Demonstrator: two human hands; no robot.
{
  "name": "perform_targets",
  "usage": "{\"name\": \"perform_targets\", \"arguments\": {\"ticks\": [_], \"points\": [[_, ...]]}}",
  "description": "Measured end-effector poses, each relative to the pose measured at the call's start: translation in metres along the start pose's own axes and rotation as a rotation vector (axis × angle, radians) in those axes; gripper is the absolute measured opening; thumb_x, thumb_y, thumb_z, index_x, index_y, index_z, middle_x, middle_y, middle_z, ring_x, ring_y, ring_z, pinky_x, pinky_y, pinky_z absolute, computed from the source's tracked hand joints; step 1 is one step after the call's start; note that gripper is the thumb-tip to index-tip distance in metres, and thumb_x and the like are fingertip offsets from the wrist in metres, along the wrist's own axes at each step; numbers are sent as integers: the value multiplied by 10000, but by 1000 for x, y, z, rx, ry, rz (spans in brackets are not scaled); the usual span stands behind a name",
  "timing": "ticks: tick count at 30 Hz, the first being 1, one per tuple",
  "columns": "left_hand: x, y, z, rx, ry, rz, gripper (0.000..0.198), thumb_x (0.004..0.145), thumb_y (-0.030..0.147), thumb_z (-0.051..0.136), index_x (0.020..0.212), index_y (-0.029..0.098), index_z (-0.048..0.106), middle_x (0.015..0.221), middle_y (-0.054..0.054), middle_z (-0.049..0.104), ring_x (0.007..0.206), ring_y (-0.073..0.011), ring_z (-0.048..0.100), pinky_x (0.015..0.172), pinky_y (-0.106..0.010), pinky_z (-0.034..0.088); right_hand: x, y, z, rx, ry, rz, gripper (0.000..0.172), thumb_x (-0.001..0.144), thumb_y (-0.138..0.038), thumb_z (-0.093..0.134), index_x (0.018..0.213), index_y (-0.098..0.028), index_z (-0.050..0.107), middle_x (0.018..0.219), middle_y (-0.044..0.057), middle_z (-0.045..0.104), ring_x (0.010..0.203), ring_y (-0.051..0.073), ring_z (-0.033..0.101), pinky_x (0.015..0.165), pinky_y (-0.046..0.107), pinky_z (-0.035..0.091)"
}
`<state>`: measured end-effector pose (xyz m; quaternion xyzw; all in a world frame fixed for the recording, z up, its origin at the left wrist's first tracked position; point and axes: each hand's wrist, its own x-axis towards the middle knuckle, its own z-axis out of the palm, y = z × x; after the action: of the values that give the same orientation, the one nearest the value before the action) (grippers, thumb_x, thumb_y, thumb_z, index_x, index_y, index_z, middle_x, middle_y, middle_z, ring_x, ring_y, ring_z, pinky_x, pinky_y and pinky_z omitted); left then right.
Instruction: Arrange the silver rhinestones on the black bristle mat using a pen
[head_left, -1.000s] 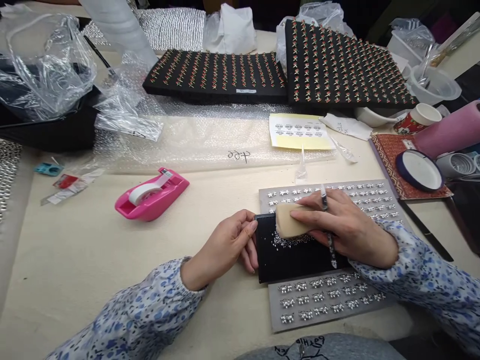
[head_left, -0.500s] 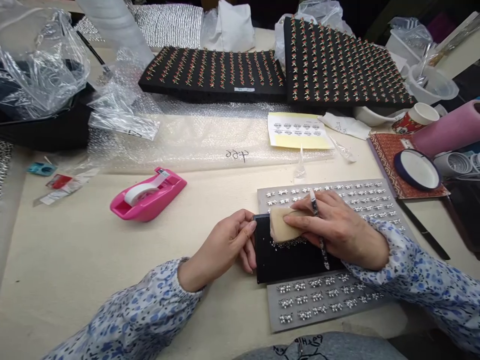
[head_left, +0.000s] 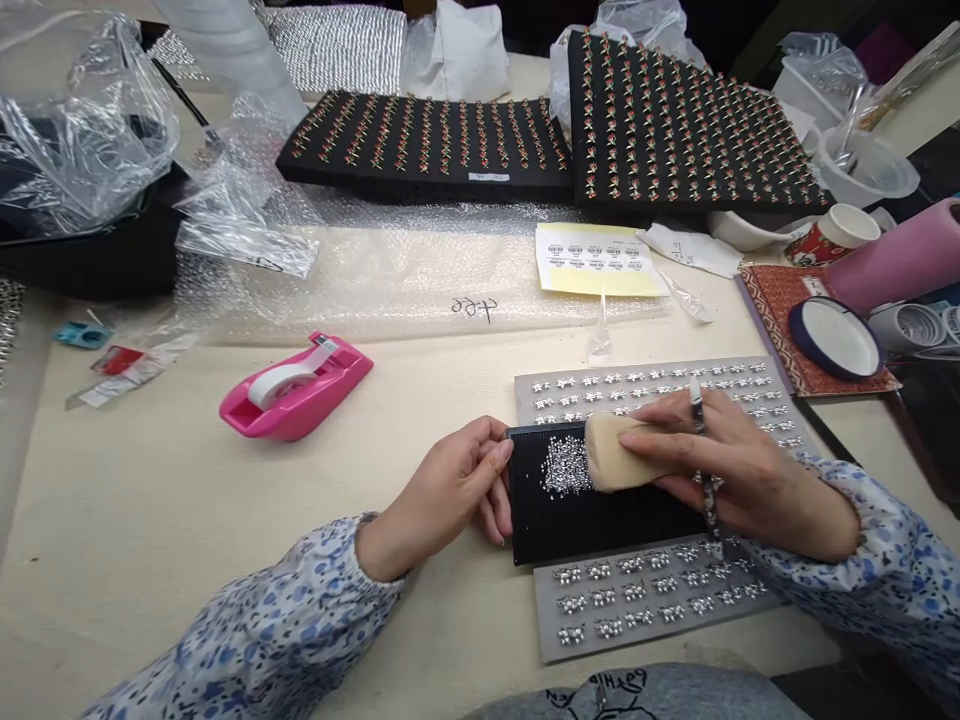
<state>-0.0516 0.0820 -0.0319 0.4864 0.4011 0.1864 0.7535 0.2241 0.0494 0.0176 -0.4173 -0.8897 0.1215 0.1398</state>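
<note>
A small black tray (head_left: 585, 525) lies in front of me with a heap of tiny silver stones (head_left: 566, 465) on it. My left hand (head_left: 457, 490) grips the tray's left edge, fingers curled. My right hand (head_left: 739, 470) presses a beige sponge (head_left: 611, 462) onto the tray, just right of the stones, and also holds a thin pen-like tool (head_left: 705, 470) between its fingers. Two grey sheets carry rows of silver pieces, one behind the tray (head_left: 652, 385) and one in front of it (head_left: 645, 605).
A pink tape dispenser (head_left: 296, 385) sits to the left. Bubble wrap (head_left: 405, 275) and a yellow label sheet (head_left: 592, 260) lie behind. Two black boards of red-and-gold pieces (head_left: 427, 145) (head_left: 675, 130) stand at the back. Cups, a pink roll (head_left: 900, 260) and a round tin (head_left: 836, 338) crowd the right.
My right hand has slid the sponge to the right across the tray, uncovering the heap of silver stones. My left hand has stayed on the tray's edge.
</note>
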Motion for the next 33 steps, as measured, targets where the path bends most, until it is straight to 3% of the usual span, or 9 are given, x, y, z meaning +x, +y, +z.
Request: {"name": "perform_targets", "arguments": {"ticks": [9, 22, 26, 33], "points": [[0, -1, 0, -3, -6, 5, 153, 923, 329, 414, 876, 186, 386, 480, 25, 593, 366, -129, 581, 342, -171, 487, 28, -28, 19, -58, -55, -77, 308, 845, -174, 479, 1142, -227, 542, 1100, 97, 560, 959, 203, 485, 832, 406, 395], [0, 0, 0, 6, -8, 9, 130, 933, 300, 403, 861, 193, 391, 480, 14, 606, 363, -122, 573, 344, -154, 483, 0, -7, -7, -45, -127, -29, 359, 829, -148, 506, 1178, -231, 521, 1121, 99, 552, 951, 202, 495, 806, 388, 416], [-1, -2, -1, 3, -16, 13, 132, 938, 303, 392, 869, 190, 389, 485, 14, 607, 370, -123, 577, 345, -155, 484, 19, -13, -2, 4, -46, -56, 379, 811, -157, 528, 1186, -216, 508, 1154, 102, 529, 1001, 214, 476, 855, 407, 410], [0, -2, -1, -10, -31, 23, 132, 943, 299, 375, 897, 177, 394, 507, 12, 610, 386, -119, 581, 357, -162, 492, 50, -25, 22, -68, -77, -82, 295, 852, -164, 455, 1126, -215, 552, 1100, 91, 559, 947, 212, 468, 812, 404, 401]]}}
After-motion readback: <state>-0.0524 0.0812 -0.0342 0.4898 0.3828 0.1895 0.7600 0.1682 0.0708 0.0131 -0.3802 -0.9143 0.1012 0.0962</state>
